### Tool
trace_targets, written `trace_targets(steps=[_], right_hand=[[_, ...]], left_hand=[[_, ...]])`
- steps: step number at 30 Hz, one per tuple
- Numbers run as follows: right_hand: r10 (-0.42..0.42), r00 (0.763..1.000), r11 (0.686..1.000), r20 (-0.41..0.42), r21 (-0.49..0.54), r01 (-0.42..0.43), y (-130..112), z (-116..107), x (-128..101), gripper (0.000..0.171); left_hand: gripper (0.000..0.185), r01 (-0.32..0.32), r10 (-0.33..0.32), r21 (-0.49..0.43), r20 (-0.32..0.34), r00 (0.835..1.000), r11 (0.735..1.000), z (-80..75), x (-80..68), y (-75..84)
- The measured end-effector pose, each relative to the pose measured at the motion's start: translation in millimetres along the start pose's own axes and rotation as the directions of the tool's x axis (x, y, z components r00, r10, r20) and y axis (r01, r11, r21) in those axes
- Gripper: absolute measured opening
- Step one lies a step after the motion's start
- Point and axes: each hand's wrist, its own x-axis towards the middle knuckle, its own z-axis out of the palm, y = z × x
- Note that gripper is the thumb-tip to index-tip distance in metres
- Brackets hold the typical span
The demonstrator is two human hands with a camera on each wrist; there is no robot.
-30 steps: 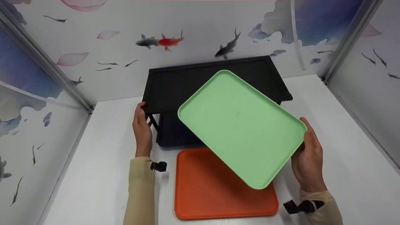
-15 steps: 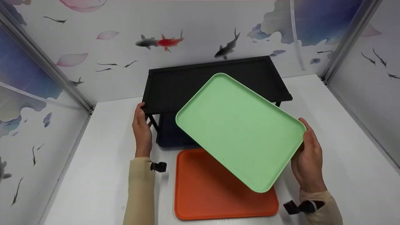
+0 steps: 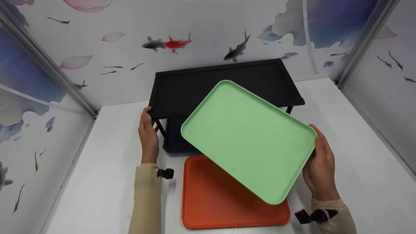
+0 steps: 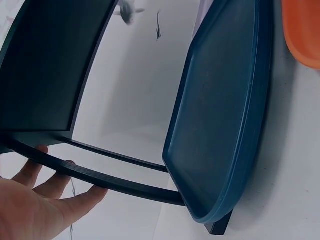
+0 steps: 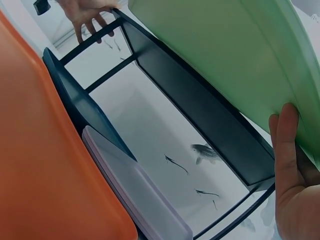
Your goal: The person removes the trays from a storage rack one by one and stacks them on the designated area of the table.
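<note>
My right hand (image 3: 321, 169) holds a light green rectangular tray (image 3: 250, 139) by its right end, thumb on the rim and fingers underneath. The tray is tilted in the air, partly over a black low table (image 3: 182, 91) and an orange tray (image 3: 208, 198). At the low table's left side, my left hand (image 3: 149, 139) grips the frame, its fingers (image 4: 82, 202) around the slanted leg. Beneath the tabletop lies a dark blue tray (image 3: 178, 143), largely covered in the head view. A pale lavender tray (image 5: 140, 185) shows beside it in the right wrist view.
A white worktop (image 3: 107, 162) carries everything. Behind it stands a wall (image 3: 201, 19) painted with fish and petals, and side panels with metal posts (image 3: 364, 42) close in left and right. The orange tray lies flat in front of the low table.
The green tray has dipped slightly toward me and shifted a little left, its near corner lower over the orange tray. My left hand and the black low table keep their place.
</note>
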Motion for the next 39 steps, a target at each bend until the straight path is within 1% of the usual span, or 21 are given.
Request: trace_targets(steps=[1, 5, 8, 11, 17, 24, 27, 34, 39], right_hand=[[0.005, 1.000, 1.000, -0.001, 0.003, -0.005, 0.0, 0.0, -0.1, 0.047], [0.026, 0.999, 0.998, -0.032, -0.054, -0.027, -0.1, 0.5, -0.6, 0.048], [0.034, 0.999, 0.996, -0.034, -0.079, -0.037, -0.2, 0.1, -1.0, 0.049], [0.040, 0.999, 0.995, -0.022, -0.090, -0.042, -0.1, -0.5, -1.5, 0.048], [0.059, 0.998, 0.994, -0.001, -0.096, -0.059, 0.4, -1.1, -1.8, 0.049], [0.086, 0.994, 0.976, -0.072, -0.194, -0.099, 1.1, 0.3, -2.6, 0.052], [0.089, 0.993, 0.973, -0.076, -0.206, -0.103, 0.7, 0.5, -2.2, 0.052], [0.093, 0.995, 0.974, -0.035, -0.203, -0.099, -0.5, -1.2, -2.0, 0.051], [0.099, 0.992, 0.963, -0.077, -0.242, -0.115, 0.8, -0.1, -2.1, 0.052]], left_hand=[[0.044, 0.000, 0.000, 0.000, 0.000, 1.000, 1.000, 0.0, -0.1, 0.0], [0.045, 0.003, -0.003, 0.005, 0.002, 1.000, 1.000, -0.2, -0.5, 0.1], [0.046, 0.006, -0.007, 0.021, 0.007, 1.000, 1.000, -0.3, -1.2, 0.3], [0.047, 0.009, -0.010, 0.042, 0.009, 1.000, 0.999, -0.1, -1.8, 0.6], [0.047, 0.009, -0.009, 0.030, 0.010, 1.000, 1.000, 0.3, -1.5, 0.4], [0.046, 0.010, -0.010, 0.025, 0.010, 1.000, 1.000, 0.2, -2.2, 1.3], [0.047, 0.007, -0.007, 0.028, 0.014, 1.000, 1.000, 0.2, -2.4, 1.5], [0.046, -0.004, 0.003, 0.016, 0.013, 1.000, 1.000, 0.3, -1.0, 0.3], [0.046, -0.011, 0.010, 0.038, 0.016, 1.000, 0.999, -0.3, -1.9, 0.5]])
